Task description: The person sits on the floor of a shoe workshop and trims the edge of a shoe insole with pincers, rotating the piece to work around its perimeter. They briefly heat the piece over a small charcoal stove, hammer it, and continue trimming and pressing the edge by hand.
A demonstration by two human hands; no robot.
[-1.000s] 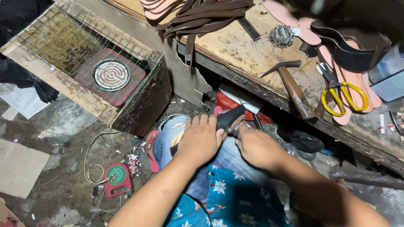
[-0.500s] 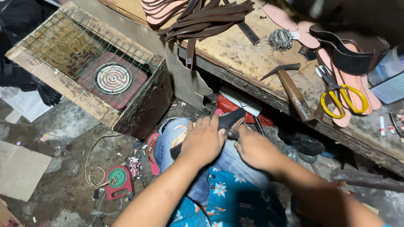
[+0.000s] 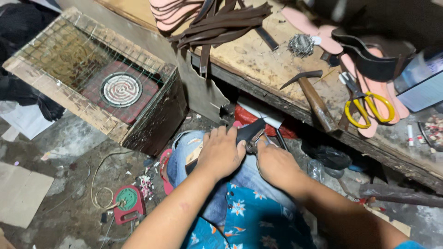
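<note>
Left hand presses flat on a dark leather piece on the lap. Right hand closed around pliers, nipping its edge. Step in hand looks like pulling the leather; the next pull needs a firm hold-down.

On the bench ahead of you lie a hammer, yellow-handled scissors, a bundle of brown leather straps and pink soles, while to your left a wire-covered wooden box holds a coil heater.
</note>
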